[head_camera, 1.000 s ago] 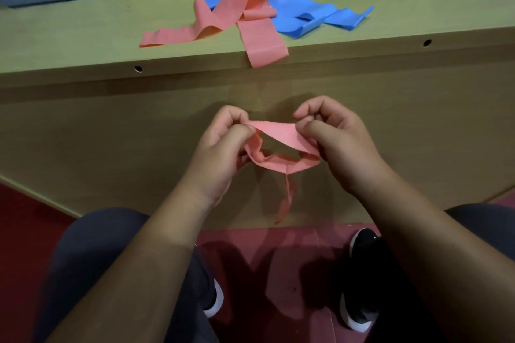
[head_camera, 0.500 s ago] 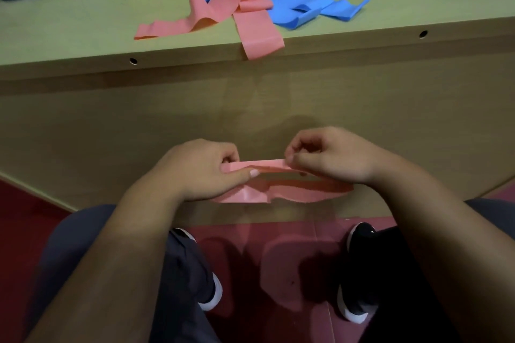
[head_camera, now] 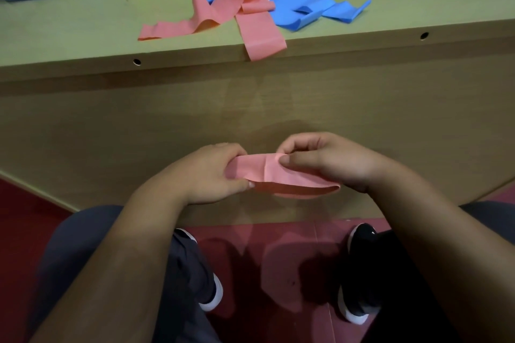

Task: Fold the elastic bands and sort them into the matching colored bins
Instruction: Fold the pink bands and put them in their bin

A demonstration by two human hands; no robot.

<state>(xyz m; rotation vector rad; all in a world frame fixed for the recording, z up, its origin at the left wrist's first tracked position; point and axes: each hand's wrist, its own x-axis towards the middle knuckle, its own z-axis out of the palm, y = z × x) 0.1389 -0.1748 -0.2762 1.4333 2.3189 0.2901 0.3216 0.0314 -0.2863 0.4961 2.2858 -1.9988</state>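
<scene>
I see both hands held out, knuckles up. The left hand (head_camera: 206, 172) pinches one end of the folded pink band (head_camera: 262, 172), with fingers curled over it. The right hand (head_camera: 328, 161) pinches it just beside, thumb pressed flat on the fold, and the looped end pokes out underneath. Well past the grip, another pink band (head_camera: 250, 25) and a blue band (head_camera: 295, 5) lie on the table (head_camera: 83, 36).

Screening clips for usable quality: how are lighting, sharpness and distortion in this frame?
Head view: dim, uneven light, floor and shoes in deep shadow; left hand, right hand and held pink band fairly sharp; table edge slightly bowed by wide lens.
</scene>
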